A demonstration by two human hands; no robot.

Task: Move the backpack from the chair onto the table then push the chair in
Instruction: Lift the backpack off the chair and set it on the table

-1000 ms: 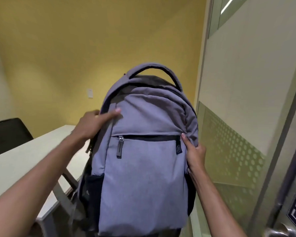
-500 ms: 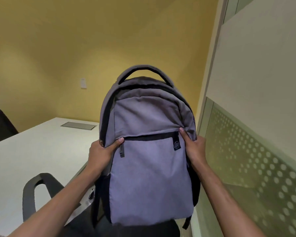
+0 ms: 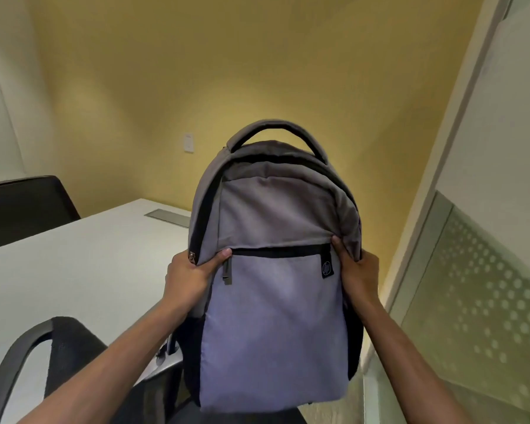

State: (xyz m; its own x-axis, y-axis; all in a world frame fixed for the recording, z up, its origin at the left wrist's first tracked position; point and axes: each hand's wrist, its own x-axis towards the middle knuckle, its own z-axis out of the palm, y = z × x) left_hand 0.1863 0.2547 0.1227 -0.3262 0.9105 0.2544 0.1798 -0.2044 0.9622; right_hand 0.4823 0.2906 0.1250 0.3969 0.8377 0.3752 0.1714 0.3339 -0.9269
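A grey backpack (image 3: pixel 273 316) with black side panels and a top carry handle hangs upright in front of me, its bottom just above the black chair (image 3: pixel 62 347). My left hand (image 3: pixel 190 273) grips its left side at the zipper line. My right hand (image 3: pixel 358 270) grips its right side at the same height. The white table (image 3: pixel 74 270) stretches to the left of the backpack. Only the chair's armrest and part of its seat show at the lower left; the rest is hidden by my arms and the bag.
A second black chair (image 3: pixel 22 206) stands at the table's far left side. A grey cable hatch (image 3: pixel 169 217) is set in the tabletop. A frosted dotted glass partition (image 3: pixel 478 301) runs close on the right. A yellow wall closes the back.
My left hand slid down from the bag's upper left to the zipper line. The backpack has risen slightly off the chair, and the view has swung left, showing more table.
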